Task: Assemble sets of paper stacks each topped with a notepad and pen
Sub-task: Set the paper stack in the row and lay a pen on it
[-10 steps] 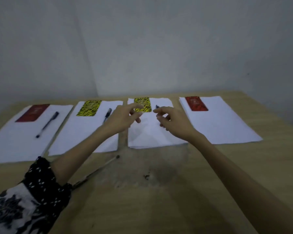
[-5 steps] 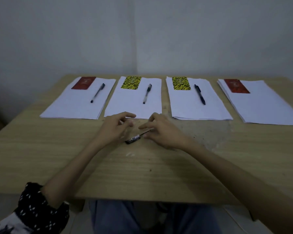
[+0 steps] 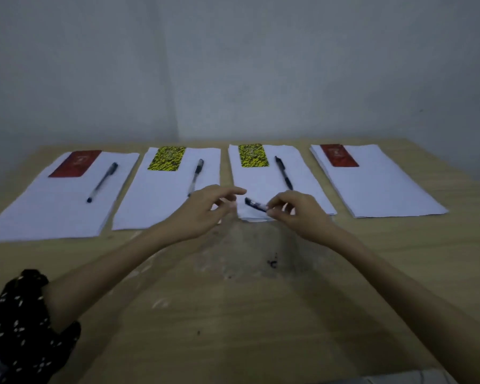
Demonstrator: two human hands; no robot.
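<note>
Head view: four paper stacks (image 3: 377, 184), four notepads (image 3: 253, 155), three resting pens (image 3: 283, 173); right fingers (image 3: 275, 207) pinch a fourth pen (image 3: 256, 205).

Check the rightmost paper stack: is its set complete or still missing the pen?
Missing the pen. The rightmost paper stack carries only a red notepad; the right hand pinches the last pen above the third stack.

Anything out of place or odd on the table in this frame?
The rightmost stack has a red notepad but no pen; the other three have both. The right hand pinches the spare pen. A dark stain marks the table.
</note>
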